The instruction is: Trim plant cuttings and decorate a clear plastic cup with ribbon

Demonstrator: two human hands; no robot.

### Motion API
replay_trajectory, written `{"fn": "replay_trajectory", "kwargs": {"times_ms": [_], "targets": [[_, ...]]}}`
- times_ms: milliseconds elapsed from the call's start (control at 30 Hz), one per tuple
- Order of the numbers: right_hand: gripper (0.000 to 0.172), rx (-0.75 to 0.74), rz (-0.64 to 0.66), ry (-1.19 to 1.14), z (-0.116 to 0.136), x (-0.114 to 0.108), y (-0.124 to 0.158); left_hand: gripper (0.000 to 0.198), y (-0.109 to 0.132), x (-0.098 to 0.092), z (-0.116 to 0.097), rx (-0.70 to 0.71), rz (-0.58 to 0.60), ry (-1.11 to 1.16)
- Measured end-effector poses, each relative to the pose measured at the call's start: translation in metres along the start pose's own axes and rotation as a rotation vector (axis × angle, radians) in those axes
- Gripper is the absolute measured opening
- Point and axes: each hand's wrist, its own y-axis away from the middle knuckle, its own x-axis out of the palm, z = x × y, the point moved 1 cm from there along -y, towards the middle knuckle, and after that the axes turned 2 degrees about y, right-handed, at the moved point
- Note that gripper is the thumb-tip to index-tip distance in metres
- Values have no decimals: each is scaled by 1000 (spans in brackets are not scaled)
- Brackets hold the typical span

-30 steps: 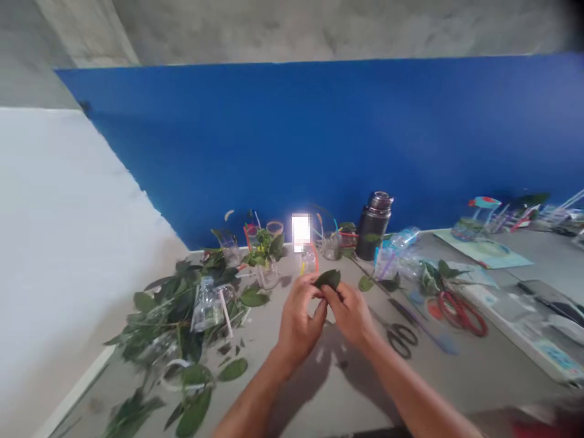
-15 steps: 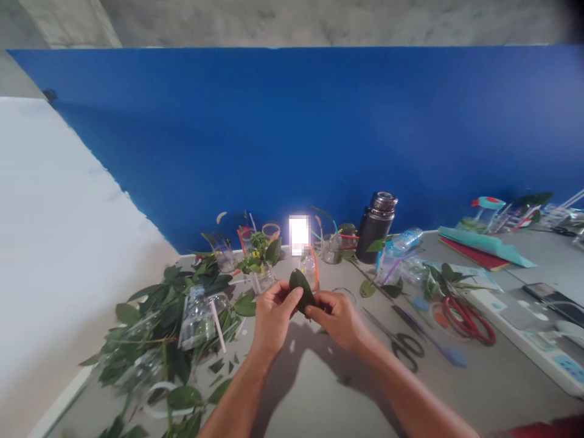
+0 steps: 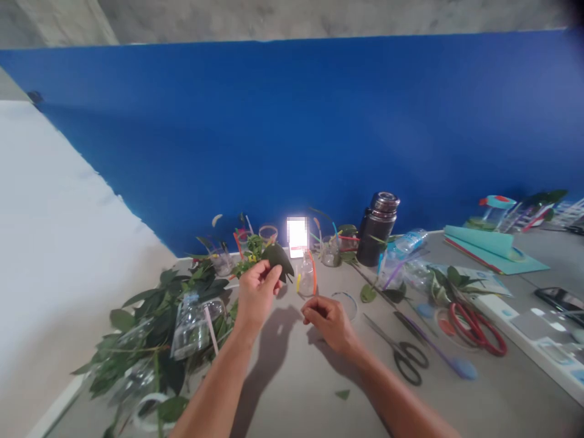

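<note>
The left hand [image 3: 257, 291] pinches a dark green leaf [image 3: 278, 260] between thumb and fingertips, its lower part hidden by the fingers and its edge looking uneven. The right hand [image 3: 327, 325] holds nothing, its fingers curled inward, and sits just beside a thin transparent ring [image 3: 345, 304] on the grey table [image 3: 292, 389]. Beyond the leaf stands a clear plastic bottle [image 3: 306, 277] with orange and yellow strips, and a glare-washed, pixelated patch [image 3: 297, 234] behind it cannot be made out. Left of the left hand lies a heap of leafy cuttings [image 3: 150, 347] around a cut plastic bottle [image 3: 189, 328]. Right of the right hand lie black-handled scissors [image 3: 407, 360], then red-handled scissors [image 3: 477, 331]. A dark insulated flask [image 3: 376, 230] stands farther off, against the blue wall [image 3: 292, 121].
</note>
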Motion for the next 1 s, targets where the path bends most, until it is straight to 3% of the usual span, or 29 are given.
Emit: {"fn": "replay_trajectory", "kwargs": {"times_ms": [133, 333, 1000], "targets": [[22, 52, 7, 7, -7, 2, 0, 21, -18, 6, 4, 65, 19, -135], [18, 104, 41, 34, -14, 12, 4, 14, -39, 21, 24, 183, -98, -256], [17, 88, 95, 134, -21, 8, 2, 9, -41, 30, 29, 221, -147, -402]]}}
